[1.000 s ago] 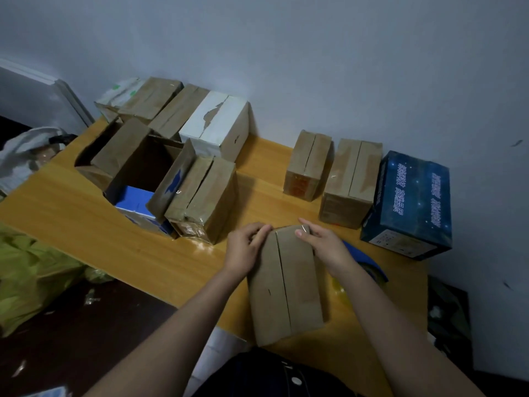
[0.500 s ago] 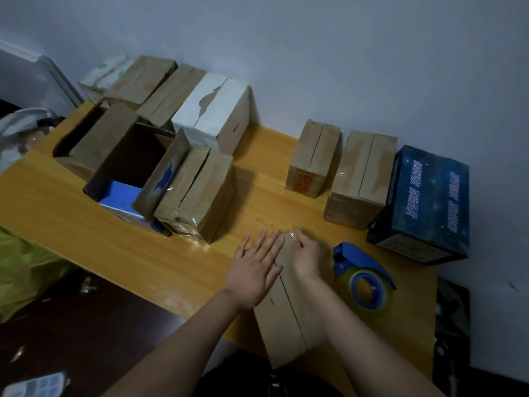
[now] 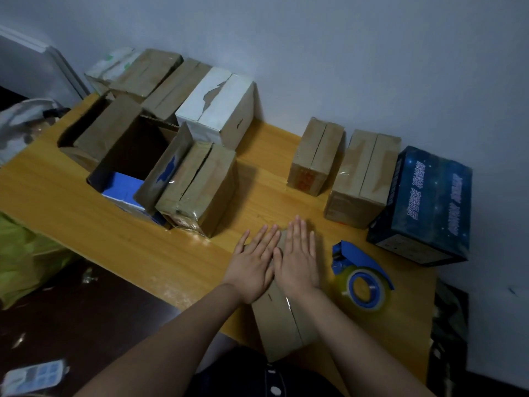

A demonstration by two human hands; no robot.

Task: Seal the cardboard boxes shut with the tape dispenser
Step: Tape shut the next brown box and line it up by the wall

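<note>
Boxes [image 3: 200, 190] crowd the counter [image 3: 71, 202]. Flat and open, left hand [image 3: 253, 267] and right hand [image 3: 299, 263] press one box [image 3: 279, 325], tape dispenser [image 3: 362, 277] beside.

A brown cardboard box [image 3: 282, 325] lies flat at the near edge of the table [image 3: 71, 202], its flaps closed, with glossy clear tape along the centre seam. Just to its right, not touching, the blue tape dispenser [image 3: 362, 277] lies on its side with a clear roll in it. Farther back, an open box [image 3: 137, 147] stands with its flaps raised.
</note>
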